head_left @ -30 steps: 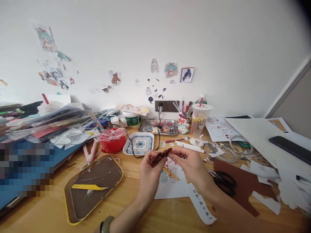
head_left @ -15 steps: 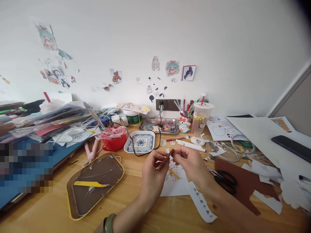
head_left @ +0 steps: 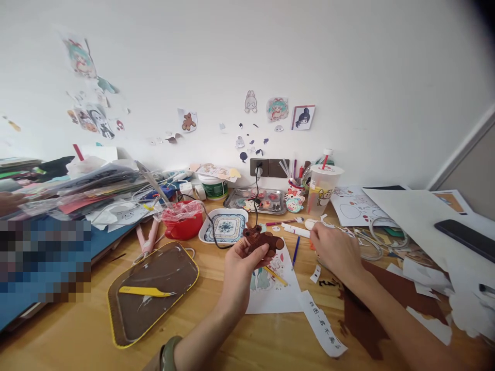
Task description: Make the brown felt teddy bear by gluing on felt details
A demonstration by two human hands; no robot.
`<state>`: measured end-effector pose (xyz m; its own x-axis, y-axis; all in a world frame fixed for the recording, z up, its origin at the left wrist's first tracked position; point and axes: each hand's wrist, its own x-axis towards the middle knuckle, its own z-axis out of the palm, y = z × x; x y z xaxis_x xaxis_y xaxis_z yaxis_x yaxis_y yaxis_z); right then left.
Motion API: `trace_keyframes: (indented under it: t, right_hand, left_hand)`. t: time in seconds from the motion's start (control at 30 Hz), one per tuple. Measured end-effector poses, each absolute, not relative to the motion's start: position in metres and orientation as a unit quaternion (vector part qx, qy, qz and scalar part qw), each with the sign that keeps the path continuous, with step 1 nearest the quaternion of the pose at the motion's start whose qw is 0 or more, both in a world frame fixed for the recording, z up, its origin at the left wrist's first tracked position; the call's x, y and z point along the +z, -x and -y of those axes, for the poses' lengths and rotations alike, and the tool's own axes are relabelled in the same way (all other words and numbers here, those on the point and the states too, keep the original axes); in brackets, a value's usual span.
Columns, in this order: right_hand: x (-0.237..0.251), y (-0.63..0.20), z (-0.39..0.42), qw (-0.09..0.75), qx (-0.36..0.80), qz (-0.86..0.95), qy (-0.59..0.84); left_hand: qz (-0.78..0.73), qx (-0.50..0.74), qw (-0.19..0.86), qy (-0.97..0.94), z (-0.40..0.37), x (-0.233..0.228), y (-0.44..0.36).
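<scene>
My left hand [head_left: 243, 265] is closed on a brown bear cutout [head_left: 266, 241], thumb across its front, held up above a printed sheet [head_left: 266, 304] with coloured cartoon drawings. The bear is tilted, its light round paw pads facing right. My right hand [head_left: 336, 252] is low over the desk at the right, fingers bent down and pressed together beside a white marker [head_left: 296, 230] and a white rounded object [head_left: 310, 223]. A bit of orange shows by its fingertips; what they grip is hidden. A yellow stick [head_left: 279, 278] and a blue pen [head_left: 296, 251] lie at the sheet.
Yellow tweezers [head_left: 145, 291] lie on a brown yellow-rimmed tray [head_left: 162, 319] at the left. Behind are a red bowl [head_left: 181, 226], a patterned white tray [head_left: 203, 234] and a drink cup [head_left: 323, 190]. Brown sheet material [head_left: 363, 330] and paper scraps [head_left: 421, 278] cover the right.
The bear cutout was edge-on between both hands; now the left hand alone holds it, turned face-on. My right hand has moved right and down to the desk items, over the scissors' spot.
</scene>
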<state>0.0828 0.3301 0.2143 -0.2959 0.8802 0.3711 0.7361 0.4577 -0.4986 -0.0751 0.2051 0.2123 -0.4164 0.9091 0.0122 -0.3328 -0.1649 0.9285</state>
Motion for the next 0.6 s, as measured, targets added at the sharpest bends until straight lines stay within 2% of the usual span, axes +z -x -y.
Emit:
trace_keyframes:
  t: [0.1, 0.2, 0.37, 0.6]
  right_hand:
    - [0.229, -0.084, -0.329, 0.331, 0.146, 0.811, 0.460]
    - [0.246, -0.074, -0.313, 0.343, 0.226, 0.829, 0.380]
    - [0.253, -0.055, -0.282, 0.315, 0.348, 0.829, 0.303]
    - [0.248, -0.053, -0.278, 0.311, 0.368, 0.816, 0.321]
  left_hand:
    - [-0.461, 0.701, 0.447, -0.310, -0.204, 0.215, 0.075]
    - [-0.458, 0.704, 0.444, -0.313, -0.204, 0.216, 0.074]
    - [-0.451, 0.707, 0.445, -0.314, -0.203, 0.213, 0.073]
    - [-0.455, 0.706, 0.434, -0.325, -0.202, 0.211, 0.070]
